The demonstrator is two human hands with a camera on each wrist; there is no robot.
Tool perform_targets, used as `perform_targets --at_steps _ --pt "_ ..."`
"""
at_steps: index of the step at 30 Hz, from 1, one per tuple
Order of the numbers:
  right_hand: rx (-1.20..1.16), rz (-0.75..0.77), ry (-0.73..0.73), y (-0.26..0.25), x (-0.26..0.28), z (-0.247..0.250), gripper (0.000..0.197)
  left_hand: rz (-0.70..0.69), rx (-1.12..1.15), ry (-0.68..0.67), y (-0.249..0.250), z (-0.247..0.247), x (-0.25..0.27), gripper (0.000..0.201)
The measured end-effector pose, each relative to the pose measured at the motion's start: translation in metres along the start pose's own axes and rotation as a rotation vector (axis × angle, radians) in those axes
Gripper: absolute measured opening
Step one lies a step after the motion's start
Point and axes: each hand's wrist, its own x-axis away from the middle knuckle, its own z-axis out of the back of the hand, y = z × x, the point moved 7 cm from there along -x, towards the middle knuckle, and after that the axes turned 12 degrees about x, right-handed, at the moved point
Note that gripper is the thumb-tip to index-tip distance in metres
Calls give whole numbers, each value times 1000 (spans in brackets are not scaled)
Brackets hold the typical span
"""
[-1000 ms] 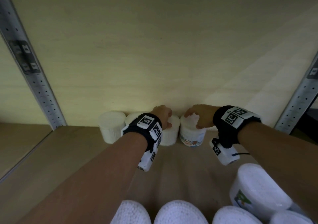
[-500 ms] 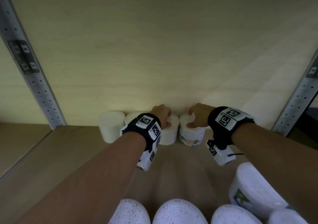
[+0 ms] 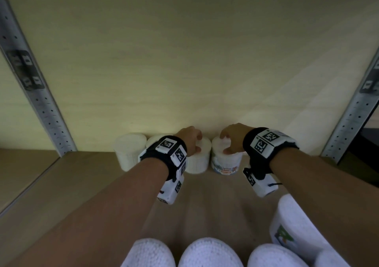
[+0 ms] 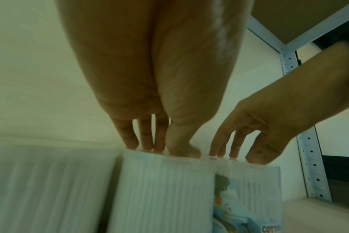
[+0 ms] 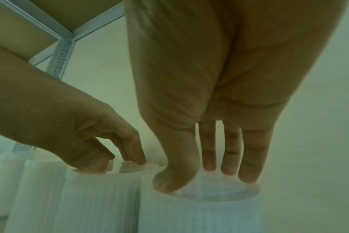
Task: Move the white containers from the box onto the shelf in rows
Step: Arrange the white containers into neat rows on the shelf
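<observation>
White containers point(image 3: 130, 152) in a row at the back of the shelf point(image 3: 71, 184); left hand point(image 3: 189, 138) and right hand point(image 3: 233, 137), fingers point(image 5: 251, 157) straight and slightly spread, tips resting on two neighbouring lids point(image 5: 219, 194).

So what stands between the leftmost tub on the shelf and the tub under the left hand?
One more white tub, mostly hidden behind the left wristband. Only the head view shows it clearly.

Back-row containers point(image 3: 129, 152) on shelf: 4 visible, right wrist may hide another. Front containers point(image 3: 209, 252): 5. Metal uprights point(image 3: 44, 107): 2.
</observation>
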Motion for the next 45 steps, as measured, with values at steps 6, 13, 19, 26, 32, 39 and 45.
perform_targets --at_steps 6,13,19,26,32,39,45 --pt "29 16 12 -2 -1 2 64 -7 16 -106 2 -1 1 53" --pt "35 28 16 -2 1 2 65 -36 92 -42 7 6 2 59" --pt "34 34 11 -3 2 3 65 73 -39 91 -1 0 -2 51" --pt "45 43 16 -3 1 3 66 57 -52 61 0 -3 -5 51" --pt "47 43 26 -3 2 3 64 0 5 -61 5 0 -4 48" --pt "55 39 16 -4 4 3 64 -29 39 -117 7 4 4 59" --pt "70 36 0 -7 4 4 61 86 -10 104 4 4 -3 53"
